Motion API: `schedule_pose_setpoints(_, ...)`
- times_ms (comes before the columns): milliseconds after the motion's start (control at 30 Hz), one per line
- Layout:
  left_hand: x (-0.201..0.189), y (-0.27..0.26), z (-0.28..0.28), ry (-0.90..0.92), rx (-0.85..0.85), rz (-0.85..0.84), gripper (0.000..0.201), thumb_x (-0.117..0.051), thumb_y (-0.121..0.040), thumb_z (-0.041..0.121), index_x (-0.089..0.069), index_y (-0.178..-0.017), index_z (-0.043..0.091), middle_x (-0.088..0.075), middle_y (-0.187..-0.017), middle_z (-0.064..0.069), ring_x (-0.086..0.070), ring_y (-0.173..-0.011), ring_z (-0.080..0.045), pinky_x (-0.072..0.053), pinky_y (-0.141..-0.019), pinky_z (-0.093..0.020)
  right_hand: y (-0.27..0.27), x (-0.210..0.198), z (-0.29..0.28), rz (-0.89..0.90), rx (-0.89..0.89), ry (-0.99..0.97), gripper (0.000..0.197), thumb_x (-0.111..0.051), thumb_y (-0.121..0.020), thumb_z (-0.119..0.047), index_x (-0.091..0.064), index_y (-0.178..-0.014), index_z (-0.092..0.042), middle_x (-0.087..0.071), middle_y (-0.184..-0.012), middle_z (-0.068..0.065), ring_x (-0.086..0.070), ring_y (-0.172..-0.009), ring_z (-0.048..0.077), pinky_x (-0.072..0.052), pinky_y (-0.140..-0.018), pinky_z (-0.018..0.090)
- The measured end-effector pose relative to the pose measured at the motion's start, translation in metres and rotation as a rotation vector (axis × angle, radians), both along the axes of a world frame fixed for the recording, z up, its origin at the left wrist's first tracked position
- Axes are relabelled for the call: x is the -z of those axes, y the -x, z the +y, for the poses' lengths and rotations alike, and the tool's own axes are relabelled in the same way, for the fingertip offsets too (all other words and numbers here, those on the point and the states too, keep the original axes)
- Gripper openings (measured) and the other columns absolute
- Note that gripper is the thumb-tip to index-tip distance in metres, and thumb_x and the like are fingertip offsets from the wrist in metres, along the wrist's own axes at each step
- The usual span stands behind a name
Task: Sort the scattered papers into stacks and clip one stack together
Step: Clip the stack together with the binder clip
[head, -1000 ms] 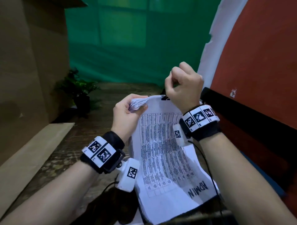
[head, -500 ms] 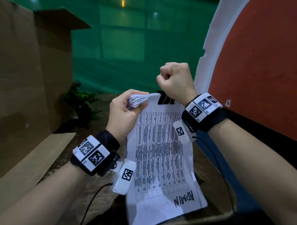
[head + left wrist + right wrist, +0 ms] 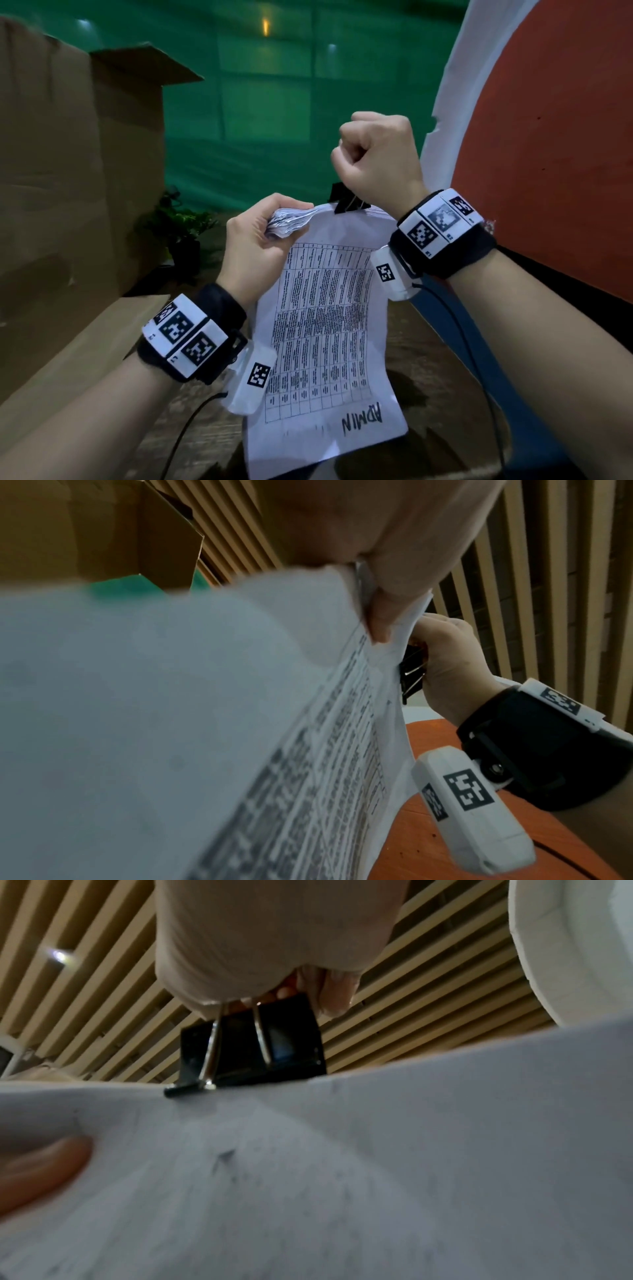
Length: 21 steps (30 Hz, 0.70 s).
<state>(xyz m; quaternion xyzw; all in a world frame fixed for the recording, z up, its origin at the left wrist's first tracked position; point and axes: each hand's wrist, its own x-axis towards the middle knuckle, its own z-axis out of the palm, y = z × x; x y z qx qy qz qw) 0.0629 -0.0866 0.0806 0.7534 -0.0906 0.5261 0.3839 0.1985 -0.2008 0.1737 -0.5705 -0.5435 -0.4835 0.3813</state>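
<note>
So the right hand (image 3: 378,161) is fisted around the wire handles of a black metal binder clip (image 3: 347,204) sitting on the top edge of the white printed paper stack (image 3: 325,325), which hangs lengthwise straight below it, left hand (image 3: 255,248) pinching the top-left corner.

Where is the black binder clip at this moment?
In the head view the binder clip sits on the top edge of the paper stack, gripped from above by the right hand, just right of the left hand holding the stack's corner.

1 paper stack (image 3: 329,325), 1 binder clip (image 3: 347,202), 2 boxes (image 3: 78,178).
</note>
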Motion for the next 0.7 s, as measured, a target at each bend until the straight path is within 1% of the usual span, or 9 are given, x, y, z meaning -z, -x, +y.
schedule_pose_setpoints(67, 0.000, 0.001, -0.001, -0.022, -0.006, -0.003, 0.018, -0.071, -0.083, 0.003, -0.069, -0.096, 0.015, -0.072, -0.093, 0.001, -0.067, -0.085, -0.015, -0.054, -0.076, -0.032, 0.004, -0.003, 0.001, -0.067, 0.017, 0.006, 0.025, -0.047, -0.067, -0.017, -0.029, -0.051, -0.021, -0.029, -0.053, -0.005, -0.031, -0.044, 0.024, -0.023, -0.048, 0.025)
schedule_pose_setpoints(133, -0.001, 0.003, -0.002, -0.038, -0.010, -0.007, 0.018, -0.070, -0.083, 0.002, -0.069, -0.096, 0.015, -0.072, -0.093, 0.001, -0.067, -0.085, -0.015, -0.054, -0.076, -0.034, 0.010, -0.003, 0.004, -0.159, 0.047, 0.032, 0.025, -0.047, -0.067, -0.016, -0.028, -0.052, -0.022, -0.027, -0.055, -0.007, -0.027, -0.044, 0.022, -0.022, -0.049, 0.024)
schedule_pose_setpoints(200, -0.002, 0.005, -0.002, -0.061, -0.017, -0.014, 0.019, -0.070, -0.083, 0.002, -0.068, -0.096, 0.016, -0.071, -0.091, 0.003, -0.067, -0.084, -0.011, -0.053, -0.074, -0.032, 0.015, -0.003, 0.006, -0.221, 0.071, 0.054, 0.025, -0.048, -0.066, -0.016, -0.027, -0.053, -0.021, -0.025, -0.056, -0.007, -0.026, -0.043, 0.023, -0.022, -0.049, 0.023)
schedule_pose_setpoints(267, -0.004, 0.006, -0.004, -0.077, -0.030, -0.018, 0.022, -0.070, -0.083, 0.000, -0.067, -0.095, 0.018, -0.071, -0.090, 0.006, -0.066, -0.082, -0.007, -0.053, -0.073, -0.028, 0.016, -0.002, 0.007, -0.226, 0.056, 0.076, 0.025, -0.048, -0.066, -0.015, -0.027, -0.052, -0.020, -0.025, -0.055, -0.007, -0.025, -0.043, 0.023, -0.021, -0.049, 0.023)
schedule_pose_setpoints(367, -0.007, 0.007, -0.005, -0.056, -0.037, -0.017, 0.020, -0.070, -0.083, 0.001, -0.068, -0.094, 0.017, -0.071, -0.089, 0.006, -0.064, -0.080, -0.006, -0.051, -0.072, -0.026, 0.012, -0.002, 0.008, -0.131, 0.052, 0.128, 0.025, -0.047, -0.066, -0.017, -0.028, -0.051, -0.020, -0.023, -0.051, -0.008, -0.027, -0.044, 0.021, -0.023, -0.050, 0.023)
schedule_pose_setpoints(500, -0.010, 0.008, -0.003, 0.022, -0.015, -0.017, 0.017, -0.071, -0.082, 0.005, -0.068, -0.093, 0.018, -0.071, -0.090, 0.003, -0.064, -0.081, -0.013, -0.051, -0.074, -0.028, 0.005, -0.001, 0.010, 0.121, 0.167, 0.197, 0.032, -0.048, -0.067, -0.022, -0.024, -0.047, -0.019, -0.025, -0.045, -0.006, -0.030, -0.049, 0.020, -0.029, -0.053, 0.025)
schedule_pose_setpoints(567, -0.012, 0.009, -0.001, 0.066, -0.013, -0.004, 0.021, -0.071, -0.082, 0.003, -0.068, -0.092, 0.021, -0.071, -0.090, 0.004, -0.064, -0.081, -0.012, -0.051, -0.075, -0.027, 0.002, -0.001, 0.012, 0.243, 0.134, 0.200, 0.033, -0.048, -0.067, -0.023, -0.023, -0.045, -0.019, -0.025, -0.044, -0.003, -0.026, -0.049, 0.018, -0.028, -0.052, 0.026)
schedule_pose_setpoints(633, -0.013, 0.008, 0.000, 0.104, -0.018, 0.005, 0.021, -0.071, -0.081, 0.001, -0.068, -0.091, 0.019, -0.071, -0.090, 0.004, -0.063, -0.081, -0.010, -0.052, -0.075, -0.026, 0.001, 0.000, 0.015, 0.281, 0.110, 0.200, 0.032, -0.047, -0.067, -0.025, -0.024, -0.046, -0.019, -0.027, -0.044, -0.003, -0.027, -0.050, 0.017, -0.029, -0.051, 0.027)
schedule_pose_setpoints(700, -0.014, 0.008, 0.002, 0.135, -0.015, 0.014, 0.020, -0.070, -0.081, -0.001, -0.068, -0.093, 0.015, -0.071, -0.091, 0.001, -0.064, -0.082, -0.008, -0.052, -0.076, -0.024, 0.001, 0.001, 0.017, 0.301, 0.113, 0.229, 0.033, -0.049, -0.073, -0.033, -0.030, -0.049, -0.020, -0.035, -0.048, -0.004, -0.036, -0.053, 0.017, -0.036, -0.053, 0.030)
